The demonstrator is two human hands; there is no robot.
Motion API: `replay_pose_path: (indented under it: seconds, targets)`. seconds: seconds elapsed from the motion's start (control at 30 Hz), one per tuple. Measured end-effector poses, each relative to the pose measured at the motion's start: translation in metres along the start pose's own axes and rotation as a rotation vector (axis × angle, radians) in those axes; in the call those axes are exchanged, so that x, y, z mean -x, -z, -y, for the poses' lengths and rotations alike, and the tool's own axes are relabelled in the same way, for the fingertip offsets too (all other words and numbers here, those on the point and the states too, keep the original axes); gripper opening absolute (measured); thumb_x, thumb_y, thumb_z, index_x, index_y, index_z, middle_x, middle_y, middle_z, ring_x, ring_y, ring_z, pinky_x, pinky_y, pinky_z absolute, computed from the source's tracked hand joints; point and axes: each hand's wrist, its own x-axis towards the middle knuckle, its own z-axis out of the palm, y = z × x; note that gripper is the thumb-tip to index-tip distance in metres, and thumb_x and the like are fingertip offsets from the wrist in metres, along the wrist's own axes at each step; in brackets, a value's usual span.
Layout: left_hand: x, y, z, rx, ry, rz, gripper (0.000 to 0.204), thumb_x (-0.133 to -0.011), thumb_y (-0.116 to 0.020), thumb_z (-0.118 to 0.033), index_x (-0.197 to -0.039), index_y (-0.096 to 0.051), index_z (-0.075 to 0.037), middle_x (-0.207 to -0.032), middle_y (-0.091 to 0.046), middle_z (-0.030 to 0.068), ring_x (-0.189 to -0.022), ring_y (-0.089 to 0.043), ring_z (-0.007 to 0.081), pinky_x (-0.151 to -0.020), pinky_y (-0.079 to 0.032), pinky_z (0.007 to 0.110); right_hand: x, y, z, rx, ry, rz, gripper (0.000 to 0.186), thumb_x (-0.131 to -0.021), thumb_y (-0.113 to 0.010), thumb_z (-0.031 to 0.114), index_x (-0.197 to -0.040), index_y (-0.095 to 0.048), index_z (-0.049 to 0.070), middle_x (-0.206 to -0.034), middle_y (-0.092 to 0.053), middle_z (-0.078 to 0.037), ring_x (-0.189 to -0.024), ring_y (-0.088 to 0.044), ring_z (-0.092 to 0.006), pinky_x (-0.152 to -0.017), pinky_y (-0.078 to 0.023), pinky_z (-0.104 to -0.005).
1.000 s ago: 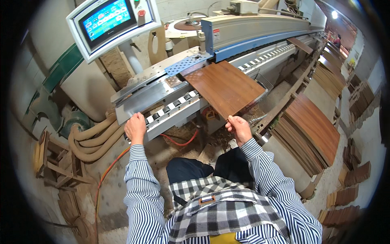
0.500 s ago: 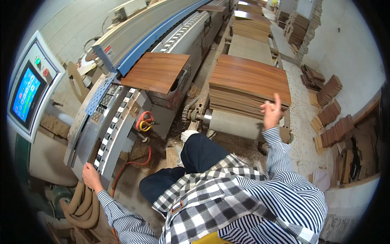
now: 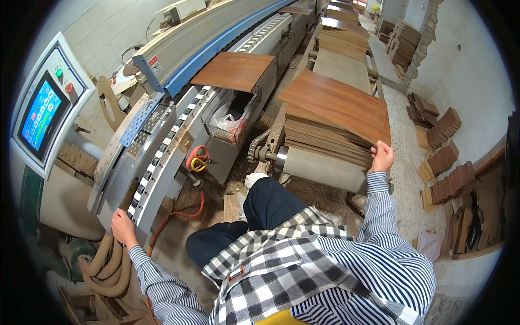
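My right hand (image 3: 382, 157) grips the near right corner of the top brown wood-grain panel (image 3: 337, 103). That panel's right side is slightly lifted off the stack of panels (image 3: 325, 135) beneath it. At the near end of a long edge-banding machine, my left hand (image 3: 123, 227) is closed on the edge of the metal bed (image 3: 116, 197); its fingertips are partly hidden. Another wood-grain panel (image 3: 235, 70) lies on the machine, partly over its roller track (image 3: 162, 151).
A control panel with a lit screen (image 3: 42, 115) stands at the left. Below the machine are a wire basket (image 3: 222, 127), a red hose (image 3: 201, 203) and scissors (image 3: 198, 159). A large roller (image 3: 325, 169) fronts the stack. Small board bundles (image 3: 452, 176) lean along the right wall.
My right hand has gone from a raised pointing finger to gripping the top panel's corner, which has lifted. The panel on the machine has moved farther away along it. My left hand stays put.
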Motion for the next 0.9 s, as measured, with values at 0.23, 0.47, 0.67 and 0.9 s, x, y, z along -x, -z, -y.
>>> replay_pose_path:
  seconds: [0.23,0.47,0.67,0.9]
  targets:
    - [0.0,0.001,0.002,0.006,0.006,-0.031,0.041,-0.087,-0.035,-0.036,-0.084,-0.061,-0.004,-0.085,-0.061,0.021,-0.078,-0.057,0.0406,-0.065,-0.042,0.051,0.097,-0.023,0.031,-0.364,-0.412,0.507,0.022,-0.079,-0.051,0.005,-0.101,-0.047,0.007,-0.075,-0.054,-0.002,-0.06,-0.053,-0.0121,-0.05,-0.043,-0.0227]
    - [0.005,0.007,-0.002,0.02,0.059,-0.044,0.04,-0.087,-0.037,-0.034,-0.082,-0.063,-0.004,-0.083,-0.062,0.0206,-0.077,-0.058,0.04,-0.068,-0.045,0.049,0.096,-0.048,0.018,-0.299,-0.678,0.576,0.029,-0.075,-0.067,0.031,-0.095,-0.055,0.014,-0.077,-0.058,0.001,-0.06,-0.054,-0.0158,-0.056,-0.046,-0.0302]
    - [0.005,0.009,-0.005,0.01,0.084,-0.052,0.04,-0.086,-0.039,-0.033,-0.078,-0.065,-0.005,-0.078,-0.062,0.0202,-0.074,-0.06,0.0373,-0.068,-0.046,0.047,0.079,-0.035,0.0,-0.402,-0.621,0.794,0.039,-0.074,-0.067,0.015,-0.109,-0.05,0.009,-0.1,-0.056,-0.001,-0.09,-0.053,-0.0167,-0.072,-0.046,-0.0335]
    - [0.006,0.009,0.0,0.034,0.077,-0.093,0.037,-0.086,-0.041,-0.031,-0.071,-0.062,-0.004,-0.073,-0.061,0.0205,-0.07,-0.06,0.0379,-0.065,-0.046,0.047,0.106,-0.02,-0.002,-0.46,-0.638,0.966,0.047,-0.073,-0.058,0.005,-0.117,-0.046,0.001,-0.108,-0.056,-0.01,-0.098,-0.056,-0.0257,-0.08,-0.049,-0.0369]
